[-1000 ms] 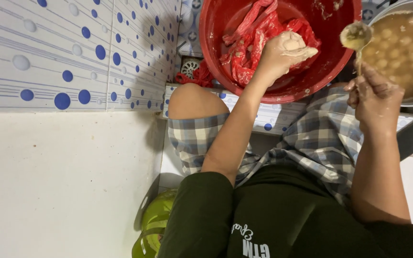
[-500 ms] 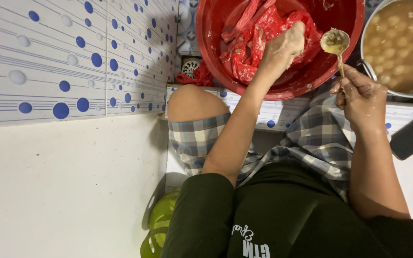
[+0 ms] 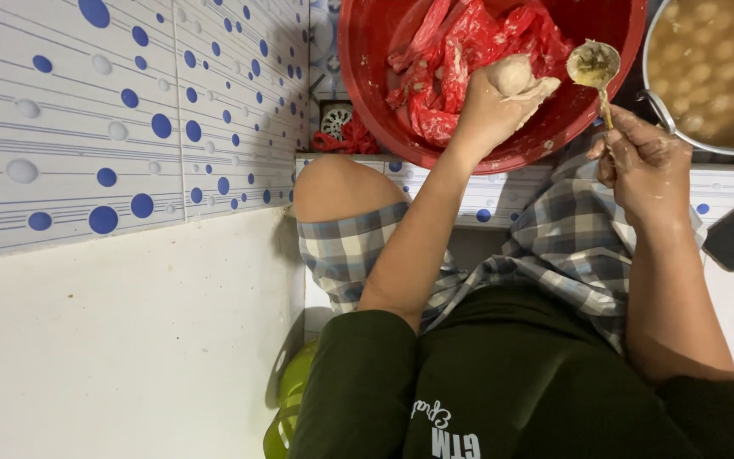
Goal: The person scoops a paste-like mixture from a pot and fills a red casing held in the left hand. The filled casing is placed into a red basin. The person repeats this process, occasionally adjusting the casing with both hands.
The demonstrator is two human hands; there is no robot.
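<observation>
Head view: the left hand (image 3: 499, 102) is clenched around pale paste (image 3: 513, 73) over one red basin (image 3: 493, 81). The right hand (image 3: 644, 161) grips one spoon (image 3: 596, 70), loaded with paste, just beside it. One pot (image 3: 711, 72) of many balls sits at right.

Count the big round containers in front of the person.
2: a red basin under the left hand, and a metal pot at the right edge, partly cut off. Others may lie outside the frame.
</observation>
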